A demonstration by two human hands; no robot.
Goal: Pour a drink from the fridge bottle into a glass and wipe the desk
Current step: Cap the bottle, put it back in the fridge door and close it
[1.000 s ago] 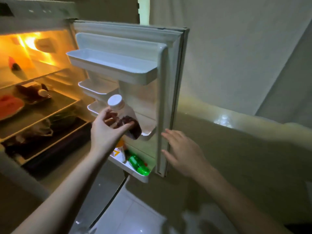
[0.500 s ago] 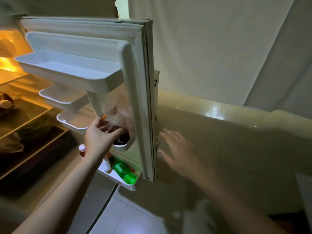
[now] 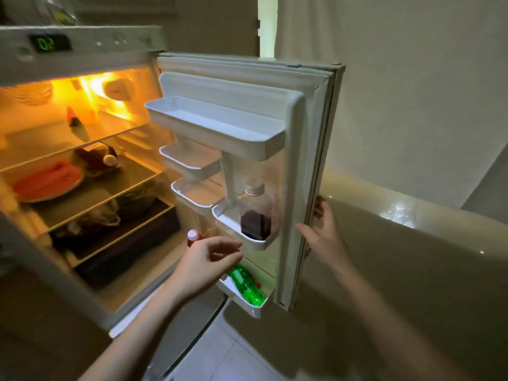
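A clear plastic bottle [image 3: 255,213] with a white cap and dark drink in its lower third stands upright in a small shelf of the open fridge door [image 3: 310,171]. My left hand [image 3: 204,264] hovers below and left of that shelf, fingers loosely curled, holding nothing. My right hand [image 3: 324,235] rests on the door's outer edge, thumb on the inner face and fingers wrapped behind it. No glass or desk is in view.
A green bottle [image 3: 246,284] lies in the bottom door shelf, and a red-capped bottle [image 3: 193,237] stands behind my left hand. Inside the lit fridge are a watermelon slice [image 3: 48,182], a dark bottle [image 3: 96,159] and bagged vegetables [image 3: 110,213]. A beige ledge [image 3: 412,243] runs right.
My left hand has let go of the bottle, which now stands in the door shelf, and dropped lower. My right hand has moved onto the door edge.
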